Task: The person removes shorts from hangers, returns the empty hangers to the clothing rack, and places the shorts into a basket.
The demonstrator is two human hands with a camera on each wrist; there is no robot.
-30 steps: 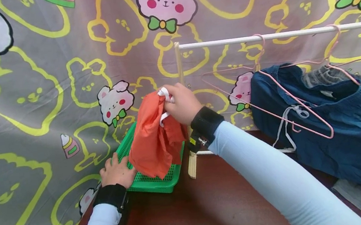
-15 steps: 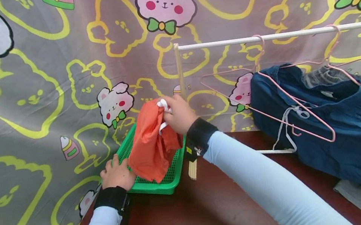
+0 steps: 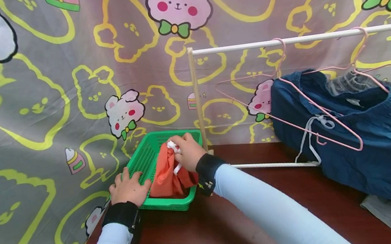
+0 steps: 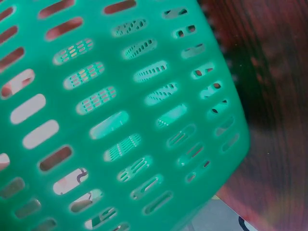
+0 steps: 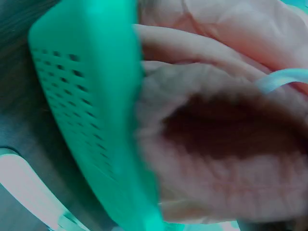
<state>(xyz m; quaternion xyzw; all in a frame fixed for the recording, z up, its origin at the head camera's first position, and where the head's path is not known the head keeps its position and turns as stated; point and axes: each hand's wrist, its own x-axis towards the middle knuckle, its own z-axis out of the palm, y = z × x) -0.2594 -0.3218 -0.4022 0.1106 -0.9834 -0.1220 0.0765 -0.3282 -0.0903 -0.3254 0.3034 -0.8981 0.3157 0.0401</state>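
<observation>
Orange shorts (image 3: pixel 167 177) with a white drawstring hang bunched from my right hand (image 3: pixel 187 151), which pinches them near the cord. Their lower part is inside a green perforated basket (image 3: pixel 181 202). On the basket's left rim rests my left hand (image 3: pixel 128 187), its fingers spread and the thumb toward the orange cloth. Up close in the right wrist view, the shorts (image 5: pixel 202 72) show a gathered, dark opening beside the basket wall (image 5: pixel 110 96). The left wrist view is mostly filled by the slotted basket wall (image 4: pixel 120 120); no fingers show there.
A clothes rack (image 3: pixel 197 97) with a white rail stands right of the basket. Pink hangers (image 3: pixel 328 117) and blue drawstring shorts (image 3: pixel 350 143) hang there. Grey cloth (image 3: pixel 389 212) lies at lower right on the dark table (image 3: pixel 203 236). A patterned curtain (image 3: pixel 50 116) closes the back and left.
My right hand has lowered the orange shorts into the basket, so more of the basket's far side shows. The left hand has stayed on the rim.
</observation>
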